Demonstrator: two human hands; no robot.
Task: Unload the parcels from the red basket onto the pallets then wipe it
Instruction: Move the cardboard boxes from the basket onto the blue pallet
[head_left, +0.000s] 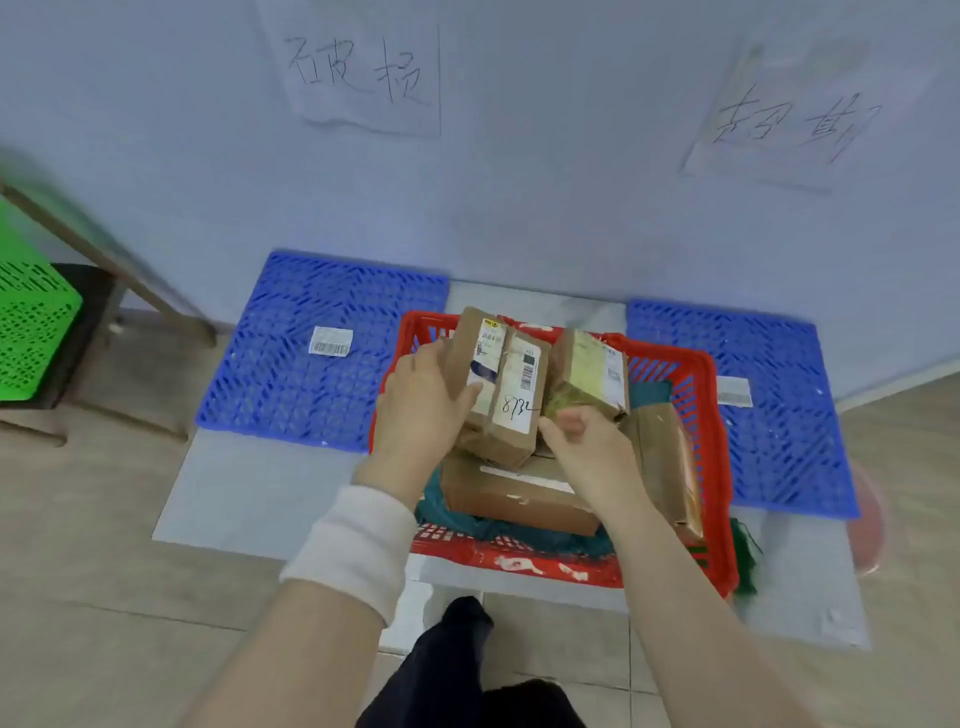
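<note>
Both hands (423, 400) grip parcels (501, 387) above the red basket (709, 410).

The box (501, 384) under my left hand (423, 402) has "8732" handwritten on its white label. On the wall at eleven o'clock, a paper sheet (363, 78) reads "破损". A second sheet (789, 119) at one o'clock carries handwriting I can't make out. The barcode stickers are too blurred to read.

One head-worn camera looks forward and steeply down, close over the basket (711, 415) on the floor (104, 545), facing the wall (545, 208).
</note>
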